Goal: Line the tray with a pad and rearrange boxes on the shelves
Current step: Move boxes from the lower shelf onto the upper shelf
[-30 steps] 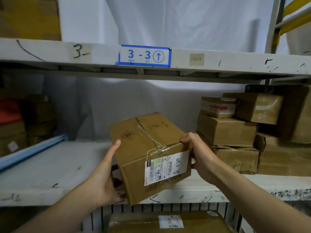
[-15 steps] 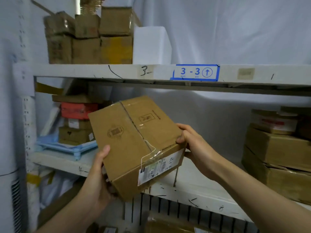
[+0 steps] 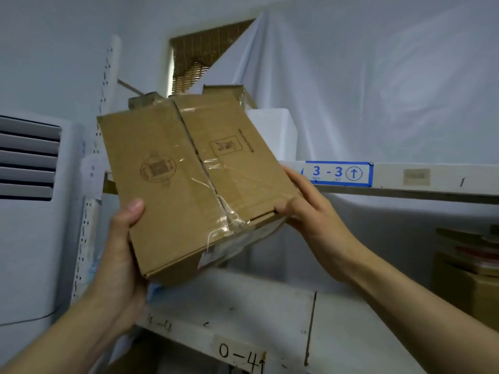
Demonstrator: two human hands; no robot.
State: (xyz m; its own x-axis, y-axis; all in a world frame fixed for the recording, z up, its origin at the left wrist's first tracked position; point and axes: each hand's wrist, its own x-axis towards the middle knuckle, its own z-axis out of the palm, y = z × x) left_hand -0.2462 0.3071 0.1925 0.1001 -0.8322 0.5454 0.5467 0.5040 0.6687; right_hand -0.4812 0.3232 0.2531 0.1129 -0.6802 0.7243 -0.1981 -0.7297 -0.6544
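Observation:
A taped brown cardboard box is raised and tilted in front of the upper shelf, which carries a blue "3-3" label. My left hand grips the box's lower left corner, thumb on the top face. My right hand grips its right edge, thumb over the top. The box hides most of the cartons on the upper shelf behind it. No tray or pad can be seen.
A white foam block stands on the upper shelf behind the box. The lower shelf runs below, marked "0-4". Stacked cartons sit at the right. A white air-conditioner unit stands at the left beside the perforated shelf post.
Both hands have lifted the box from the lower shelf level up and to the left, toward the upper shelf. The view has tilted upward and leftward with it.

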